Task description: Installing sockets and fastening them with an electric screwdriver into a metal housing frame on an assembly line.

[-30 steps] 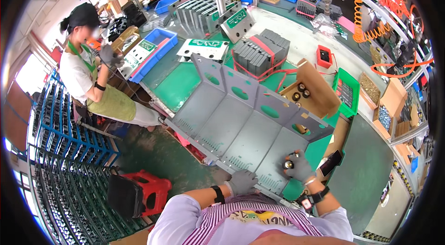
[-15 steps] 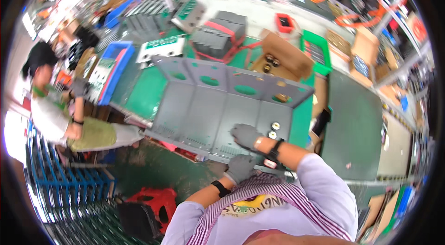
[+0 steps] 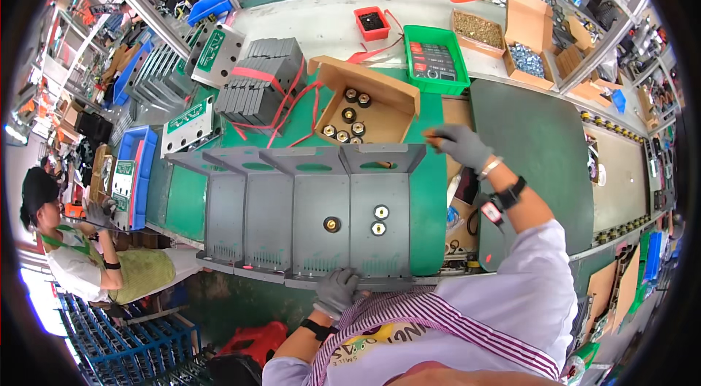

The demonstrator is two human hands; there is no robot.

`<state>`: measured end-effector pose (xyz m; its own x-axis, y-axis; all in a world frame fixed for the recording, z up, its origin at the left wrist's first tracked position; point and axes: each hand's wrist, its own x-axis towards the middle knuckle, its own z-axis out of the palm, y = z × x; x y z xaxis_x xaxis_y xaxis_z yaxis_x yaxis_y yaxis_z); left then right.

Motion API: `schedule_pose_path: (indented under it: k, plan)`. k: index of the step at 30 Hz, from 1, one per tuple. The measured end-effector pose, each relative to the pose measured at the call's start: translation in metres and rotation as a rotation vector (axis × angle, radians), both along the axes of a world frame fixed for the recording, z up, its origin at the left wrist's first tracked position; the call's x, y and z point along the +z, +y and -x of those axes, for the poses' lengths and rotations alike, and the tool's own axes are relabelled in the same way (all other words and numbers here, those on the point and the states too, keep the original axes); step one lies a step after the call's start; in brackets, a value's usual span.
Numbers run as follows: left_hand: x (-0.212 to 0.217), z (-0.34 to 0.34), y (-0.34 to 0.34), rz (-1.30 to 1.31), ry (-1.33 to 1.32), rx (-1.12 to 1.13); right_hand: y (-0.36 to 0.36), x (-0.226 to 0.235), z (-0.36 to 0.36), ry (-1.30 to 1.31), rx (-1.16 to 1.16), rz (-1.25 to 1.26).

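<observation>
So on the far left a co-worker [image 3: 73, 254] sits at the bench edge, well apart from my spot. Moving right, four grey metal panels [image 3: 314, 211] lie side by side on the green mat [image 3: 431, 225], and the two right ones carry brass-and-black round fittings [image 3: 379, 219]. My left hand [image 3: 336, 291], gloved grey, has its fingers curled over the near edge of those panels. Just beyond the panels sits an open cardboard box [image 3: 365, 105] with more fittings. My right hand [image 3: 458, 146] hovers by the box's right corner, fingers pinching something small and dark, can't tell what.
</observation>
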<state>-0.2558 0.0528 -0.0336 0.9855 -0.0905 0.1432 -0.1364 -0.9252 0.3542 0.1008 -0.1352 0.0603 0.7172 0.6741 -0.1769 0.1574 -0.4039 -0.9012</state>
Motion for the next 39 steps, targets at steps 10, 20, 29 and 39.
schedule_pose_path:
  k: [10, 20, 29, 39]
  plan:
    - [-0.006, 0.002, -0.001, 0.025, 0.065, 0.032, 0.146, -0.105, -0.071, -0.440, 0.080, -0.062]
    - [0.001, -0.005, -0.003, 0.010, 0.067, 0.030, 0.151, -0.043, -0.092, -0.618, 0.555, 0.410]
    - [0.004, -0.009, -0.002, 0.030, 0.161, 0.045, 0.194, -0.103, -0.098, -0.851, 0.630, 0.490]
    - [-0.001, -0.001, -0.003, -0.022, 0.133, 0.062, 0.205, -0.080, -0.087, -0.692, 0.937, 0.555]
